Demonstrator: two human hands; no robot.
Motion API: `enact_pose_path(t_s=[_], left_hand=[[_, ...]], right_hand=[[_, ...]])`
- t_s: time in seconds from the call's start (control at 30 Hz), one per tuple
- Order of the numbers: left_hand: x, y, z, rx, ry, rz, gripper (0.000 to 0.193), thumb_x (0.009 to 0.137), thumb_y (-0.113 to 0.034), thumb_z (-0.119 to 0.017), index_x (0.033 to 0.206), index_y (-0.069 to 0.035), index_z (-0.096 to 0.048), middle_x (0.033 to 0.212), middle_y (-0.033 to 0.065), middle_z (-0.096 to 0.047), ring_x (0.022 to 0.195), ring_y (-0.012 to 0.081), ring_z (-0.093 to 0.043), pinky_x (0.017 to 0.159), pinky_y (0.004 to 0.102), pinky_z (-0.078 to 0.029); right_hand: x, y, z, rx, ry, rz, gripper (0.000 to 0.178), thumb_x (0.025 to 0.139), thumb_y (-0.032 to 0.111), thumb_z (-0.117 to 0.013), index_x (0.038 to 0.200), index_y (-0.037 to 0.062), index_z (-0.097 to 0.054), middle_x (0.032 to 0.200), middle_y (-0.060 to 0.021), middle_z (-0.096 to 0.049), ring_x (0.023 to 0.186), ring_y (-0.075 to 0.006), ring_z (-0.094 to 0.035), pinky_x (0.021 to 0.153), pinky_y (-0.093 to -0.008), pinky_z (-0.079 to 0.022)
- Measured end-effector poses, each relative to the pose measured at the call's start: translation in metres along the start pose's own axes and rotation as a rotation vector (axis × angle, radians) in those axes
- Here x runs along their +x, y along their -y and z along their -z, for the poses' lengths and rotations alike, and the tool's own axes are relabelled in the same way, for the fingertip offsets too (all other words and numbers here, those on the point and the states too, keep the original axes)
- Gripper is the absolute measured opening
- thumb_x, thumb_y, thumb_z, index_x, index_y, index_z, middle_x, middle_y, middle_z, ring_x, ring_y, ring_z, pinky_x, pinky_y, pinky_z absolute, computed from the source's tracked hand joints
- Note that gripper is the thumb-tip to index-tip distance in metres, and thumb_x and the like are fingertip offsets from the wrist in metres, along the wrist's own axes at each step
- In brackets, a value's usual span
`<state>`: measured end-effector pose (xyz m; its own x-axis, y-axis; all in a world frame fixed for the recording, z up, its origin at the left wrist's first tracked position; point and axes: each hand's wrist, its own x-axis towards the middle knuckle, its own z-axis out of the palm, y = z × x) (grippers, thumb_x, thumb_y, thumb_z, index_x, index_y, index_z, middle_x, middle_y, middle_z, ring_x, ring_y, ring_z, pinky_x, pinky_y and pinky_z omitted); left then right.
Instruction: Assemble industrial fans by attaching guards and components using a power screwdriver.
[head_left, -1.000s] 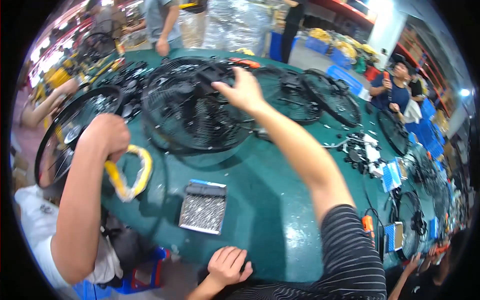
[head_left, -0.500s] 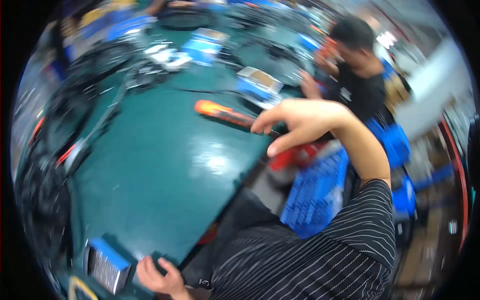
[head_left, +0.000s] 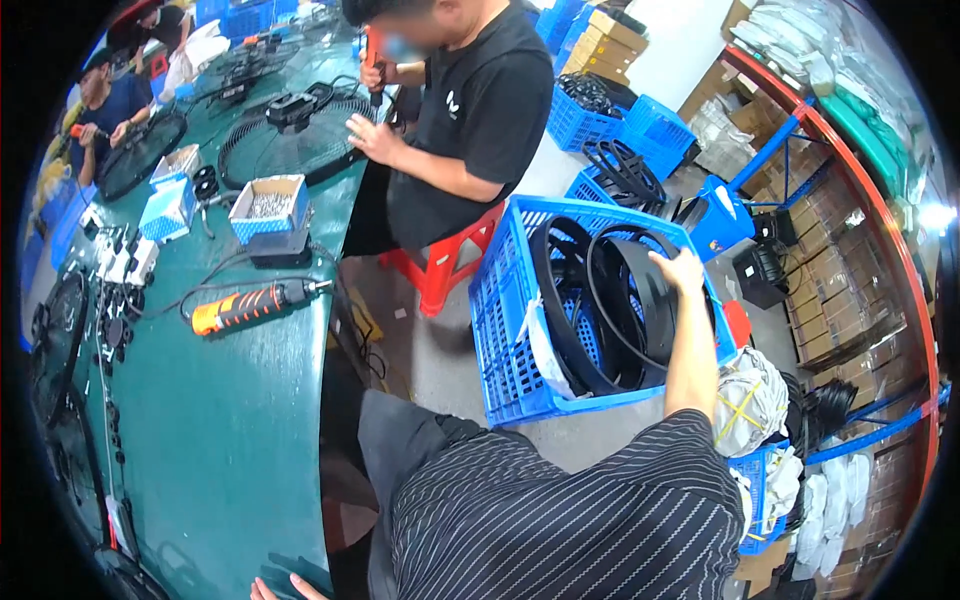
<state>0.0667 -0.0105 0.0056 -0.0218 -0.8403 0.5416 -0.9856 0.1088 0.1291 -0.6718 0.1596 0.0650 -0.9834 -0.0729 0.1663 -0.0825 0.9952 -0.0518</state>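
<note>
My right hand [head_left: 682,272] reaches over a blue plastic crate [head_left: 500,365], its fingers at the upper edge of a wide black band [head_left: 645,300]. The visible fingers look spread; whether they touch the band is hard to see. Beside the band, several black rings [head_left: 560,290] stand on edge in the crate. At the lower edge of the view only the fingertips of my left hand [head_left: 285,588] show, apart and over the green table [head_left: 220,440], with nothing seen in them. An orange and black power screwdriver [head_left: 255,306] lies on the table, its cable running left.
A box of small screws [head_left: 270,205] stands by the screwdriver. Beyond it, a co-worker [head_left: 470,110] on a red stool [head_left: 440,265] holds a tool over a black fan grille [head_left: 295,145]. Black parts line the table's left side. Shelving [head_left: 860,210] stands at the right.
My view has swung right, bringing the crate into full sight. My right hand has gone from above the table edge to the crate; of my left hand, less shows now.
</note>
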Motion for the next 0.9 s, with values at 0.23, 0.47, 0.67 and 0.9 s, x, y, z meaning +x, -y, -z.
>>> enact_pose_path(t_s=[0.23,0.47,0.67,0.9], left_hand=[[-0.009,0.008,-0.034,-0.05,-0.035,-0.01,0.047,0.085,-0.034,-0.077,0.115,0.001,-0.064,0.113,0.0213,-0.063,0.104,0.039,-0.059,0.093,0.0493,-0.048],[-0.025,0.018,-0.035,-0.138,-0.036,0.176,0.042,0.084,-0.018,-0.067,0.118,0.005,-0.059,0.123,0.0219,-0.057,0.114,0.0406,-0.053,0.1,0.0507,-0.04],[-0.017,0.015,-0.038,-0.212,0.001,0.236,0.05,0.074,-0.022,-0.077,0.116,0.0,-0.059,0.12,0.0186,-0.056,0.122,0.0402,-0.048,0.11,0.0585,-0.03],[-0.024,0.013,-0.031,-0.243,-0.001,0.32,0.047,0.073,-0.023,-0.078,0.111,-0.001,-0.063,0.12,0.0181,-0.057,0.123,0.0392,-0.048,0.11,0.0582,-0.03]], right_hand=[[0.028,-0.113,-0.062,0.395,-0.05,-0.476,0.097,0.073,0.076,-0.065,0.129,-0.0024,-0.058,0.133,-0.028,-0.056,0.125,-0.0391,-0.054,0.106,-0.0459,-0.04],[-0.082,0.049,-0.052,0.151,-0.393,0.719,0.053,0.085,0.043,-0.069,0.115,0.0003,-0.062,0.114,-0.0217,-0.066,0.106,-0.0389,-0.063,0.091,-0.0465,-0.05],[-0.083,0.055,-0.128,-0.04,0.079,0.337,0.053,0.085,0.04,-0.07,0.111,-0.0059,-0.062,0.11,-0.0278,-0.066,0.104,-0.0427,-0.064,0.09,-0.0489,-0.05],[-0.026,0.026,-0.162,0.245,-0.061,0.369,0.04,0.095,0.033,-0.06,0.094,-0.0063,-0.064,0.084,-0.0227,-0.065,0.075,-0.0369,-0.061,0.071,-0.0471,-0.049]])
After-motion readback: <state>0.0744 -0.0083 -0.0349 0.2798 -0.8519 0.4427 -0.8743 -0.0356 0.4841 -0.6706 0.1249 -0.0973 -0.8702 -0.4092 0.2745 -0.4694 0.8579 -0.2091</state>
